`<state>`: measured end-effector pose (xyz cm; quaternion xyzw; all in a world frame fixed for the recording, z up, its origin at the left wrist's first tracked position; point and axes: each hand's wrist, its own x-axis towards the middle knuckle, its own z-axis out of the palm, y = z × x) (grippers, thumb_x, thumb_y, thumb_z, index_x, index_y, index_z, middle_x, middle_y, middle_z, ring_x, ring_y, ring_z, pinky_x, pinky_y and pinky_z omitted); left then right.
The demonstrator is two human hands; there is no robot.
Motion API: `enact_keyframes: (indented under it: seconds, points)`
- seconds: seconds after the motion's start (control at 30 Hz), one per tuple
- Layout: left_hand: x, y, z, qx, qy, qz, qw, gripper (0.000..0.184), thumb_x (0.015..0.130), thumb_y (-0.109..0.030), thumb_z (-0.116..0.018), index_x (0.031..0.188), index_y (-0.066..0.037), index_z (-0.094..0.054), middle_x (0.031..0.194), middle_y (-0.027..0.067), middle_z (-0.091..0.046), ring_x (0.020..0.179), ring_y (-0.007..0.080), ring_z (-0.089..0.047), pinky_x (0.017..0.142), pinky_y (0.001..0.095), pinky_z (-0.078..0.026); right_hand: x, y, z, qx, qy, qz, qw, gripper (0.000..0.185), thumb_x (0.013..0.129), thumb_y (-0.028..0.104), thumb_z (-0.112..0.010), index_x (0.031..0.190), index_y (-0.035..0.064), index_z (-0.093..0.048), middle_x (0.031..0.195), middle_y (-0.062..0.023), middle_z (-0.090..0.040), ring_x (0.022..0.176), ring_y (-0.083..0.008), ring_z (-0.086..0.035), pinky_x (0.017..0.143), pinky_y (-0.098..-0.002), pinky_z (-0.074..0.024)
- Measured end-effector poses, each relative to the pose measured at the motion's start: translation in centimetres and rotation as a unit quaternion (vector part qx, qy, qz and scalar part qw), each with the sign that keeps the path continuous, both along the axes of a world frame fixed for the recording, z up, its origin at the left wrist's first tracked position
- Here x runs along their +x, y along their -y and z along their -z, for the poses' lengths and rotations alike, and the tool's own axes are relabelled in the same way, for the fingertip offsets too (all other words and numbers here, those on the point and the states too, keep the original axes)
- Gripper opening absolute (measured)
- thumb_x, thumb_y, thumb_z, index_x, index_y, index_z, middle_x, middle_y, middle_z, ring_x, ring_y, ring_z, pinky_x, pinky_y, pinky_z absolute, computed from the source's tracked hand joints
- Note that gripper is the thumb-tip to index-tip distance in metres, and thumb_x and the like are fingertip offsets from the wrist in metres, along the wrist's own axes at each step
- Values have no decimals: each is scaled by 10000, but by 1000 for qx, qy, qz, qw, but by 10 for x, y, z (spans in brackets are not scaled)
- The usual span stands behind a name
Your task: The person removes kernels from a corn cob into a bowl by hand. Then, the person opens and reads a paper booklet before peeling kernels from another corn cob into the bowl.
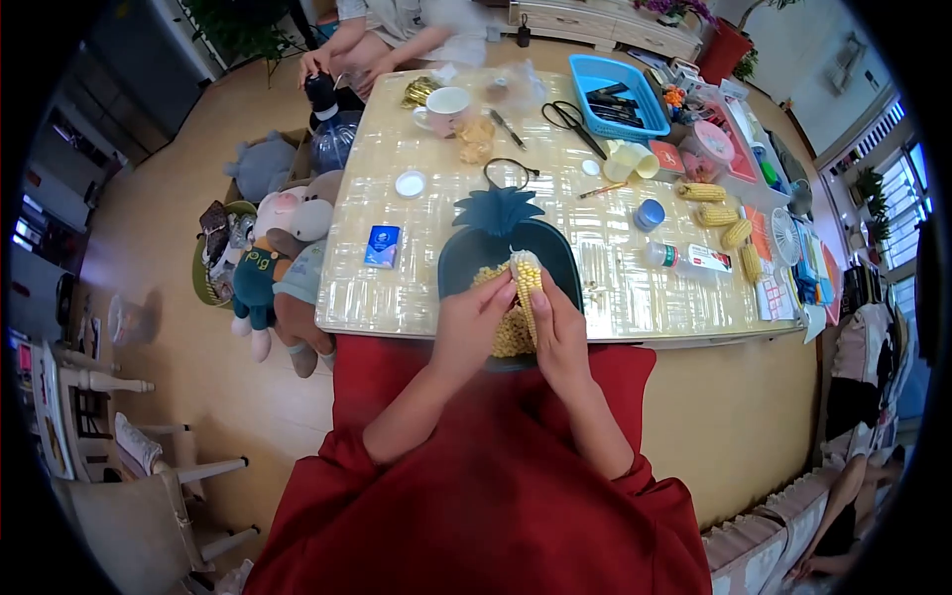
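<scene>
A partly stripped corn cob (527, 288) stands nearly upright over a dark green pineapple-shaped tray (563, 260). My right hand (561, 342) is closed round its right side, thumb along the kernels. From the left, my left hand (468, 329) presses thumb and fingertips together against the cob's edge. The cob's upper left part looks pale and bare, while yellow kernels cover the rest. Below both hands, loose corn kernels (512, 335) lie heaped in the tray, partly hidden by my fingers. The leaf-shaped end (498, 210) of the tray points away from me.
More corn cobs (716, 215) lie on the right of the table (397, 297). Farther back are scissors (573, 129), a blue basket (617, 94) and a mug (446, 109). A blue tissue packet (382, 246) sits at left. Another person (397, 40) sits beyond the far edge.
</scene>
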<state>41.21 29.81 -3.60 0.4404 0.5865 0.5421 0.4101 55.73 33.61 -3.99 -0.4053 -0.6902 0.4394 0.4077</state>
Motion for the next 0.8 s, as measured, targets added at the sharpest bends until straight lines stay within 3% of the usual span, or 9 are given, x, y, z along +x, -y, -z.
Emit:
enact_keyframes:
  seconds: [0.2, 0.4, 0.6, 0.8]
  points:
    - [1, -2, 7, 36, 7, -8, 999, 287, 1036, -120, -603, 1234, 76, -671, 1042, 69, -735, 918, 100, -677, 825, 252, -559, 4, 1, -12, 4, 74, -9, 997, 442, 1071, 198, -486, 1447, -33, -492, 1223, -246, -642, 1095, -362, -645, 965, -361, -487]
    - [-3, -3, 5, 2, -24, -6, 1000, 256, 1044, -110, -568, 1160, 88, -683, 957, 41, -724, 870, 79, -658, 783, 243, -543, 2, 2, 3, 45, 57, 1, 997, 451, 1066, 189, -491, 1464, -22, -482, 1206, -225, -645, 1060, -330, -649, 943, -349, -492]
    - [0, -3, 11, 15, 92, -1, 996, 284, 1047, -135, -581, 1230, 61, -674, 969, 39, -723, 896, 77, -659, 801, 242, -542, 5, 0, 5, 31, 21, -7, 999, 453, 1060, 170, -489, 1479, -2, -477, 1228, -215, -651, 1084, -308, -654, 950, -352, -490]
    - [-2, 0, 1, 5, -37, 1, 999, 280, 1038, -137, -595, 1224, 55, -679, 979, 48, -738, 901, 79, -668, 801, 240, -541, 5, 1, -3, 63, 65, 3, 996, 453, 1043, 158, -537, 1461, -9, -489, 1187, -230, -647, 1033, -356, -652, 898, -372, -508]
